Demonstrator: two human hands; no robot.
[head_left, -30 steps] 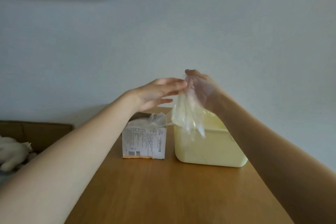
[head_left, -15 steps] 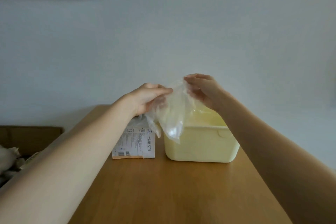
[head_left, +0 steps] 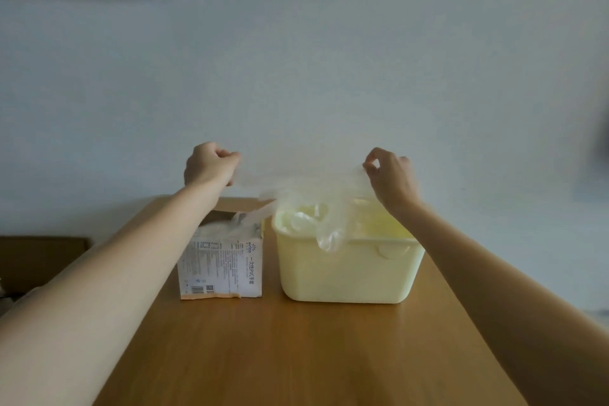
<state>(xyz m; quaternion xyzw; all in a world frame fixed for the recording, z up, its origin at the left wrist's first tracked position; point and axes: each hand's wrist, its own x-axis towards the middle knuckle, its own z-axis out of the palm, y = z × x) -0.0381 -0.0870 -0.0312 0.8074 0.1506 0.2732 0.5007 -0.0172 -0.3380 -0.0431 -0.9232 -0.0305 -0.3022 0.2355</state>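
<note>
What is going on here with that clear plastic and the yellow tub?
A person holds a thin clear plastic glove stretched out between both hands. The left hand grips one end in a fist and the right hand pinches the other. Its middle sags over the open yellow tub. Beside the tub, an opened glove box stands on the wooden table.

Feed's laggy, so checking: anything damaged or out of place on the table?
The glove box is torn open on top, clear plastic bulging out. The clear glove pinched by left hand and right hand droops over the front rim of the yellow tub.
</note>
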